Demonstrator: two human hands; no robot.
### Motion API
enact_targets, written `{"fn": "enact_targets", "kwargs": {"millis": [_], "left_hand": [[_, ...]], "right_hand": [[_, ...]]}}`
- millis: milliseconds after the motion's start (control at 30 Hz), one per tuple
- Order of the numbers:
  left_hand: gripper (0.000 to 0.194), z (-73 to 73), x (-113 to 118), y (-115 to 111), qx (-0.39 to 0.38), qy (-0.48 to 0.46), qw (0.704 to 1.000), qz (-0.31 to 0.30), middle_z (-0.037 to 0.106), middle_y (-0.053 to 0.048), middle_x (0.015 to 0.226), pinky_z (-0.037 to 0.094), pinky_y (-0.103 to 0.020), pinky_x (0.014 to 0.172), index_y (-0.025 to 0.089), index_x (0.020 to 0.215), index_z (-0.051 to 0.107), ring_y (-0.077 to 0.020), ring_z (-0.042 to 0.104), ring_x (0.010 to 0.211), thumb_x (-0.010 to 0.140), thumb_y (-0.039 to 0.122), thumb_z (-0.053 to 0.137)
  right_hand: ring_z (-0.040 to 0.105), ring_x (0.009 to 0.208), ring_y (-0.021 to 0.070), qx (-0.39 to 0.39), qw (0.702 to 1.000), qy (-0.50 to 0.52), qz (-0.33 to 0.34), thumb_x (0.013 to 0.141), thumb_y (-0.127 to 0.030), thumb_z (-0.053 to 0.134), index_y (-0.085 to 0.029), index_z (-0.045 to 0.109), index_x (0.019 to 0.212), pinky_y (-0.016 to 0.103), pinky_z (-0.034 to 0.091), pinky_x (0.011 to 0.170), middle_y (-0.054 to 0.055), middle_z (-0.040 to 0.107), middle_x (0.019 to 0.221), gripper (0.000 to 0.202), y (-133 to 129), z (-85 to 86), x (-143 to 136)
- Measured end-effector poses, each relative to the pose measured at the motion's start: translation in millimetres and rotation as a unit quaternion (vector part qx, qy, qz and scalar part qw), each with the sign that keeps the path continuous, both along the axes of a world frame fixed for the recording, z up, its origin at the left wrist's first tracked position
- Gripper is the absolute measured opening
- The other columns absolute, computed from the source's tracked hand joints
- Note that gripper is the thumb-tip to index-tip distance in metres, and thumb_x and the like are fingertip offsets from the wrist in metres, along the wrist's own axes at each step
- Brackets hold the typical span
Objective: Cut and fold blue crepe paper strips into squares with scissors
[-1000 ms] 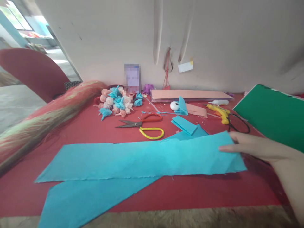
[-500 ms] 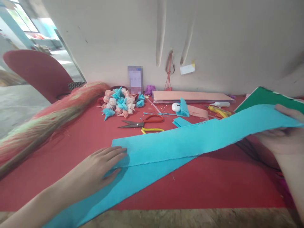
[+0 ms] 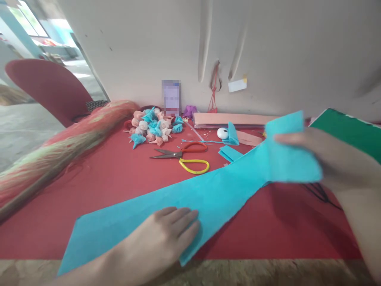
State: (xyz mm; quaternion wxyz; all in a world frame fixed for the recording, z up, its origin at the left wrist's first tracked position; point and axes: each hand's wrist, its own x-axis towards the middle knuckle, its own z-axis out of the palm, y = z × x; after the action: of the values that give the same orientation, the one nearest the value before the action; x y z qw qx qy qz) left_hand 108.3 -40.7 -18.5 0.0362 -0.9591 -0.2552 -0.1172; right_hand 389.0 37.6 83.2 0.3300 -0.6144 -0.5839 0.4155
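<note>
Beneath the fingers of your left hand [image 3: 172,232], the blue paper [image 3: 229,188] lies on the red table [image 3: 119,171], running left past them and rising to the right. Those fingers are slightly bent, side by side, resting on it without gripping. Your right hand [image 3: 327,155] pinches the folded upper end, thumb in front, the other fingers hidden behind. Beyond your left fingertips lie the scissors [image 3: 177,154], blades parted, with a pile of flowers [image 3: 154,128] farther off. Left of your right thumb, a folded blue piece [image 3: 228,153] is partly covered.
</note>
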Motion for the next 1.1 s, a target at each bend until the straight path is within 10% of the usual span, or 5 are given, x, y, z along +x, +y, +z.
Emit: {"fn": "enact_targets", "kwargs": {"millis": [167,333,533,767,1100], "left_hand": [[0.056,-8.3,7.5,-5.4,-0.082,-0.038,0.996,-0.021,0.064,-0.01,0.118,0.046,-0.041,0.092,0.015,0.113,0.057,-0.0256,0.06,0.104,0.086,0.062,0.042],[0.02,-4.9,-17.8,0.8,-0.029,-0.117,0.993,-0.017,0.059,-0.001,0.062,0.048,-0.03,0.067,0.017,0.072,0.058,-0.016,0.057,0.065,0.089,0.019,0.047],[0.031,2.0,-29.2,21.5,0.04,-0.031,0.998,-0.039,0.064,-0.005,0.118,0.044,-0.036,0.096,0.015,0.117,0.056,-0.0211,0.056,0.11,0.092,0.008,0.038],[0.037,2.6,8.2,40.3,-0.12,-0.054,0.991,0.014,0.023,-0.016,0.151,0.038,-0.05,0.104,0.019,0.121,0.056,-0.0365,0.028,0.136,0.084,0.015,0.052],[0.025,8.1,25.8,59.7,-0.507,-0.319,0.785,0.156,0.066,-0.001,0.096,0.048,-0.025,0.078,0.02,0.102,0.065,-0.0158,0.06,0.087,0.078,0.024,0.059]], "right_hand": [[0.041,0.052,0.0091,-0.066,0.943,-0.128,0.299,0.077,-0.048,0.058,-0.019,0.045,0.059,0.023,0.029,0.046,-0.003,0.047,0.054,0.036,-25.9,-50.0,-68.9],[0.044,0.052,0.0091,-0.031,0.928,-0.16,0.335,0.081,-0.047,0.057,-0.019,0.061,0.078,0.022,0.029,0.047,-0.005,0.051,0.056,0.029,-47.0,-95.3,-78.2],[0.055,0.08,0.0151,0.287,0.845,-0.189,0.409,0.087,-0.013,0.048,-0.019,0.062,0.086,0.027,0.041,0.071,0.003,0.065,0.088,0.015,-76.4,-115.1,-50.2],[0.051,0.082,0.016,0.322,0.833,-0.191,0.408,0.084,-0.007,0.046,-0.018,0.06,0.091,0.03,0.043,0.074,0.003,0.064,0.095,0.019,-85.5,-137.9,-44.9],[0.05,0.091,0.0188,0.485,0.809,-0.212,0.255,0.079,0.0,0.041,-0.016,0.054,0.109,0.034,0.044,0.084,0.008,0.056,0.097,0.036,-80.3,-124.7,-31.6]]}}
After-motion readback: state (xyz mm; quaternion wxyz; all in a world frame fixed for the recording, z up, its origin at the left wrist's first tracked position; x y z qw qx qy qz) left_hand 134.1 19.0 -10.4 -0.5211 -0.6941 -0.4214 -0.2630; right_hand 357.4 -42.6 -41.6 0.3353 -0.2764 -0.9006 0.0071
